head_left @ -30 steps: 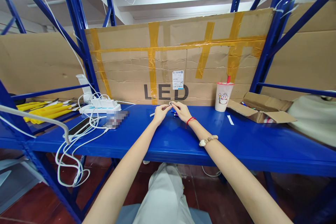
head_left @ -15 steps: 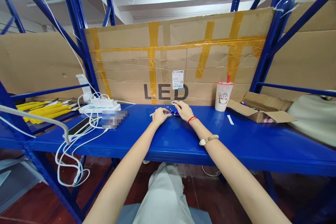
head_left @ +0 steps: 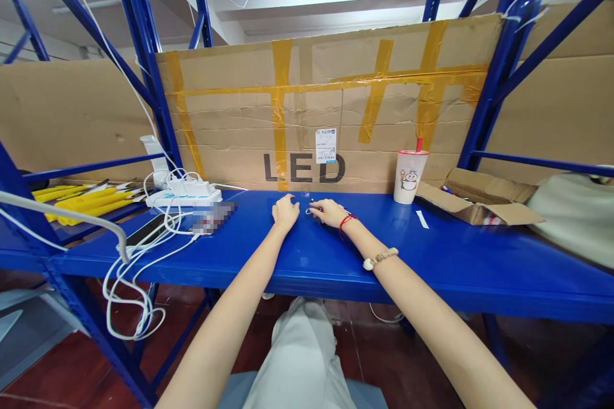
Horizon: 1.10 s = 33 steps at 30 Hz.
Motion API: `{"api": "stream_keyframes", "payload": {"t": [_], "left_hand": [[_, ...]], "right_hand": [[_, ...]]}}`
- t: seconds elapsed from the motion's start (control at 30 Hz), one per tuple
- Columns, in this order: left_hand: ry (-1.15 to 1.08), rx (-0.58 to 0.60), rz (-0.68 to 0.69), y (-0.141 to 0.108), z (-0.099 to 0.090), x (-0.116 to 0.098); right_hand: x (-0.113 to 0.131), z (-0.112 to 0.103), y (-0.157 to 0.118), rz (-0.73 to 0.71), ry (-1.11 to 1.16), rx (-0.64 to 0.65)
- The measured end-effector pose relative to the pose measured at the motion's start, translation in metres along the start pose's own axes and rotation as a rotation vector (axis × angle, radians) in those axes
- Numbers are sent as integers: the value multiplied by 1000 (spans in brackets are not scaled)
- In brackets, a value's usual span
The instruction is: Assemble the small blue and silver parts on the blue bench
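Note:
My left hand point(head_left: 286, 212) rests on the blue tabletop point(head_left: 316, 255) with its fingers curled inward. Whatever those fingers may hold is hidden from above. Just to the right, my right hand point(head_left: 330, 212) wears a red string and a beaded bracelet point(head_left: 381, 259). Its thumb and fingers come together around something small. A tiny pale loop-like piece point(head_left: 308, 211) shows at the right fingertips, too small to name. A narrow strip of blue table separates the two hands.
A paper cup point(head_left: 410, 177) with a red straw stands right of my hands, near a white paper strip point(head_left: 422, 220) and an open cardboard box point(head_left: 480, 198). On the left lie a power strip point(head_left: 185, 192), tangled white cables point(head_left: 139, 287) and yellow-handled tools point(head_left: 91, 202). Cardboard point(head_left: 230, 128) closes the back.
My hands have drawn apart slightly. The right hand has come down and nearer, bringing the loop-like piece lower. A blue pen-like item seen between the hands is now out of sight.

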<state>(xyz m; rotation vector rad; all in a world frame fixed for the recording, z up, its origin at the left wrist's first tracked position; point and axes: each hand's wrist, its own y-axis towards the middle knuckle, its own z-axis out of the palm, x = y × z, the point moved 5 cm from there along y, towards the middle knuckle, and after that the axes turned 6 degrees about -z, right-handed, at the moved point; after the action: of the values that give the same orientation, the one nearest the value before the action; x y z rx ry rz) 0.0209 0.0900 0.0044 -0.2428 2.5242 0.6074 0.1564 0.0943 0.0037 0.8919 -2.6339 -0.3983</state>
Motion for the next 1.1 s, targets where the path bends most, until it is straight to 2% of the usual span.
{"api": "stream_keyframes", "payload": {"t": [0.17,0.3,0.4,0.53,0.67,0.8,1.1], "left_hand": [[-77,98,323,-4,11,-18],[11,162,406,-10,15,-20],[94,164,408,-12,14,-19],[88,185,375,-10,14,-16],[75,193,374,-8,15,-14],[124,153,379,-10,13,-15],[215,104,204,-10,5,-9]], "right_hand": [[5,4,1,-96,98,25],[2,-2,0,-37,34,-70],[-5,-8,-2,61,6,-142],[-10,-14,-5,138,-13,-190],[-7,-14,-7,160,-12,-157],[-3,-12,-8,144,-19,-102],[-9,-11,-7,199,-31,-130]]}}
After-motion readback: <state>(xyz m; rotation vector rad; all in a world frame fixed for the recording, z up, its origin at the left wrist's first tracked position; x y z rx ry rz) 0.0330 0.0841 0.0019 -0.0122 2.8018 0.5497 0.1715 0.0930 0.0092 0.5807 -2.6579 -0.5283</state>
